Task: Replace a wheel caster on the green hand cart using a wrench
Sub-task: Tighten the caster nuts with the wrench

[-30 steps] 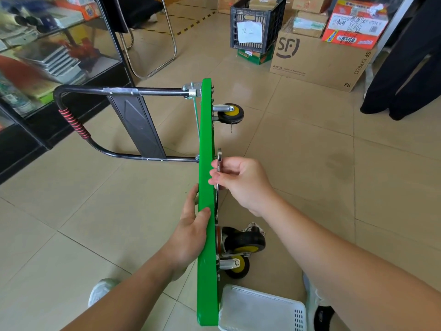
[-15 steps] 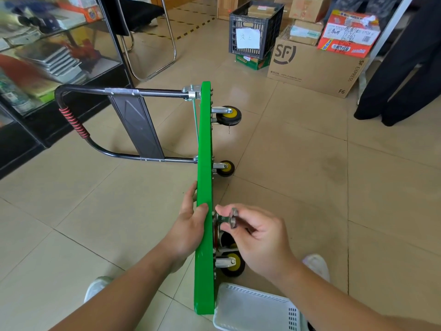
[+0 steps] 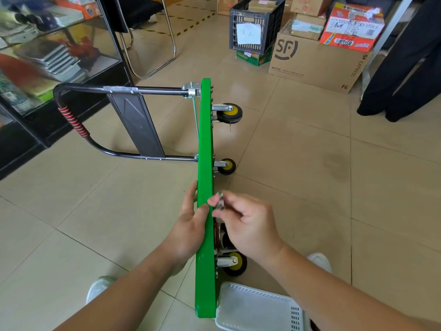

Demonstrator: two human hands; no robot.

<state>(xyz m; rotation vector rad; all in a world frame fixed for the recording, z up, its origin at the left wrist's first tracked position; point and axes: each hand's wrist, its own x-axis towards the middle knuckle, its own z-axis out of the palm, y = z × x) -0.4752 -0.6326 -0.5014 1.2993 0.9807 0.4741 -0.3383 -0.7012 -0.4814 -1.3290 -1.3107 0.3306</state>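
The green hand cart (image 3: pixel 205 144) stands on its long edge on the tiled floor, its black handle (image 3: pixel 71 120) folded out to the left and its wheels facing right. My left hand (image 3: pixel 191 225) grips the deck's upper edge. My right hand (image 3: pixel 248 225) pinches a small silver wrench (image 3: pixel 220 200) close to the deck's underside, just above a black caster (image 3: pixel 225 240) that it partly hides. Three yellow-hubbed casters show: far (image 3: pixel 230 113), middle (image 3: pixel 226 166) and near (image 3: pixel 235 263).
A white plastic basket (image 3: pixel 260 306) lies at the cart's near end, between my shoes (image 3: pixel 100 289). At the back stand a black crate (image 3: pixel 256 25) and cardboard boxes (image 3: pixel 315 60). A glass display cabinet (image 3: pixel 47 56) runs along the left, a chair frame (image 3: pixel 155 44) behind it.
My right hand came down from the middle of the deck's edge to the near black caster with the wrench, then rose slightly. The left hand kept its grip on the deck.
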